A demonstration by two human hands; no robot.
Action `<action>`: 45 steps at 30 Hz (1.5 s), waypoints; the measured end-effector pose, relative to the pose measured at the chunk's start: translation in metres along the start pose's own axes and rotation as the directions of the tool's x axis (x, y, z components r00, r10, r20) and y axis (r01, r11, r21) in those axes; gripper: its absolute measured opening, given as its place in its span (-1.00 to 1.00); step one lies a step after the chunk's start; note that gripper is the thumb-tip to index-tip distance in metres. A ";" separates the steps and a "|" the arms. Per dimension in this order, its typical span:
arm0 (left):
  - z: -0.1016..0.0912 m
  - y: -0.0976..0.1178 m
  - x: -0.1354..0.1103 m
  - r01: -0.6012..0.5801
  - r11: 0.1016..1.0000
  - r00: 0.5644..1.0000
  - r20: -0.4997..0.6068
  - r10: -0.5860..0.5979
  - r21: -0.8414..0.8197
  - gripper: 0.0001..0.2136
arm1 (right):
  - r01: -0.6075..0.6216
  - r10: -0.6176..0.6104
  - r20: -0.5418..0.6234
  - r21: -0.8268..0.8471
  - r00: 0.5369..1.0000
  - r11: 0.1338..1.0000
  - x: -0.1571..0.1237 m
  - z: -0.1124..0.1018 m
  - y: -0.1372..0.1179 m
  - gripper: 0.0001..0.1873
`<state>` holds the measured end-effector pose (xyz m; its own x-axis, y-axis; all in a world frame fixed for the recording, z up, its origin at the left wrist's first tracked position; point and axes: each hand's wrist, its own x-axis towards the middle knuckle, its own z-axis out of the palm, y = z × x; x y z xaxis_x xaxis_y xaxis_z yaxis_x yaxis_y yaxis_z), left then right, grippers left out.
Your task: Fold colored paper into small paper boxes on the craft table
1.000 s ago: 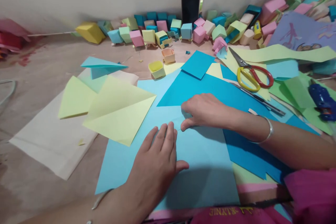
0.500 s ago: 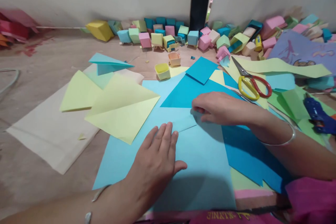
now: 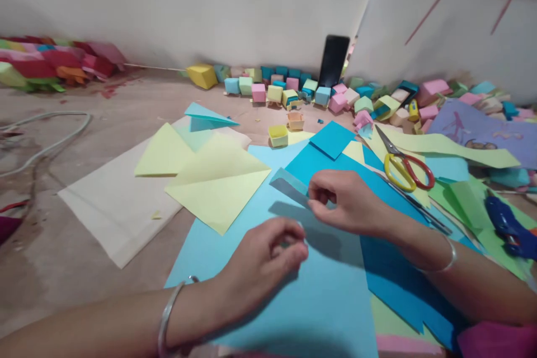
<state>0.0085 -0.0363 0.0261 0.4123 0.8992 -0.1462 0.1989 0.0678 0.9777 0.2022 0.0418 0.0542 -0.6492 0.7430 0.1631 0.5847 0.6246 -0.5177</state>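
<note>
pinching a pale blue paper strip [image 3: 287, 180] between thumb and curled fingers, our right hand [image 3: 344, 201] holds it raised over a large light blue sheet [image 3: 331, 296], its free end pointing left. our left hand [image 3: 265, 260] is nearer to us, above the same sheet, fingers loosely curled and thumb close to the fingertips; we cannot tell whether anything sits between them. darker blue paper [image 3: 396, 277] lies under our right forearm. to the left, a creased yellow sheet [image 3: 222, 196] overlaps the light blue one. to the right we have scissors [image 3: 395, 151] and a blue glue gun [image 3: 505, 224]. farther off, a phone [image 3: 334, 61] leans near the wall [image 3: 210, 11], behind a row of small paper boxes [image 3: 274, 95].
</note>
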 end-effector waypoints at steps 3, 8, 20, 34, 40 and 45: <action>-0.004 0.003 0.011 0.096 0.947 0.981 -0.131 -0.141 -0.307 -0.66 | 0.157 -0.198 -0.155 -0.239 0.968 0.958 -0.009 0.013 -0.016 -0.86; -0.008 0.007 0.020 0.134 0.782 0.955 -0.132 -0.267 -0.608 -0.85 | 0.273 -0.308 -0.099 -0.266 0.946 0.924 -0.015 0.029 -0.022 -0.75; -0.008 0.008 0.023 0.154 0.799 0.953 -0.125 -0.275 -0.582 -0.82 | -0.091 0.081 -0.116 -0.083 0.990 0.992 -0.009 0.030 -0.010 -0.81; -0.016 -0.004 0.028 0.103 0.832 0.960 -0.166 -0.227 -0.545 -0.91 | -0.484 0.219 0.433 0.744 0.874 0.461 0.009 0.006 0.014 -0.82; -0.016 -0.007 0.026 0.149 0.838 0.964 -0.111 -0.242 -0.525 -0.84 | -0.412 0.228 0.344 0.710 0.911 0.571 0.008 0.014 0.010 -0.83; -0.019 -0.008 0.025 0.154 0.855 0.958 -0.137 -0.252 -0.495 -0.78 | -0.388 0.246 0.301 0.759 0.921 0.523 0.007 0.017 0.011 -0.77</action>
<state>0.0007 -0.0062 0.0175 0.2228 0.9035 -0.3660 -0.2063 0.4106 0.8882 0.1957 0.0500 0.0353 -0.6004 0.7658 -0.2301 0.1883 -0.1443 -0.9715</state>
